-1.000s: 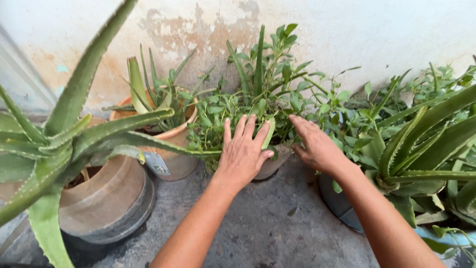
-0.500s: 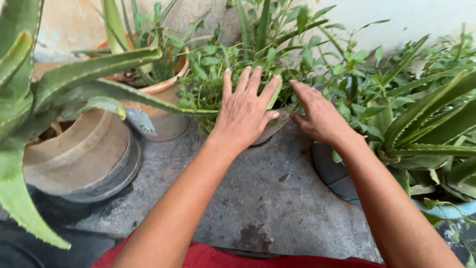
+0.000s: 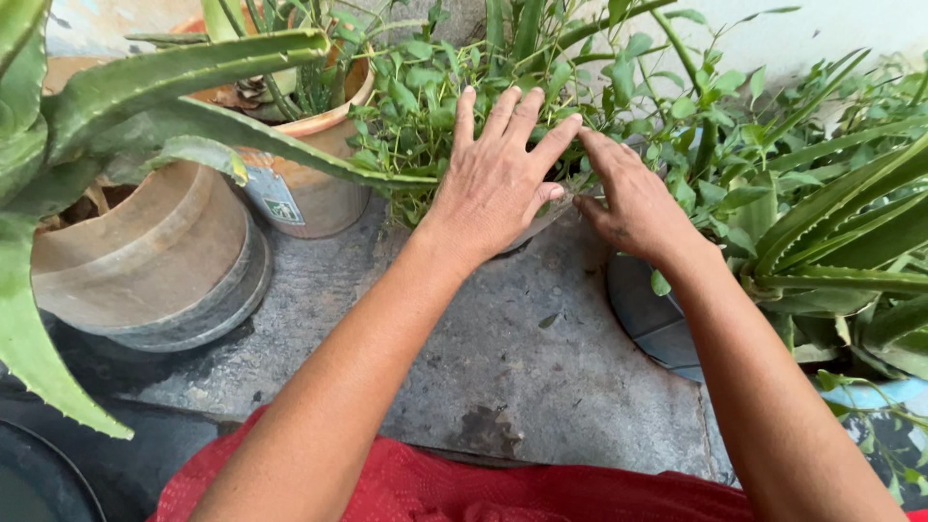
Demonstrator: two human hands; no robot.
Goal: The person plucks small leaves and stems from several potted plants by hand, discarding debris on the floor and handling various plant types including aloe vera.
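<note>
A small pale pot (image 3: 537,224) sits upright on the grey concrete floor, between a terracotta pot and a blue-grey one, and only a sliver of its rim and side shows. Out of it spills a bushy leafy plant (image 3: 416,106), thin stems crowded with small bright green leaves, with a few long stiff blades rising straight through the middle.

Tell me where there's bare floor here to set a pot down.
Bare concrete floor lies between the forearms, bordered by the big clay pot on one side and the grey-blue pot on the other. Around the left hand and right hand, leafy plants crowd everything.
</note>
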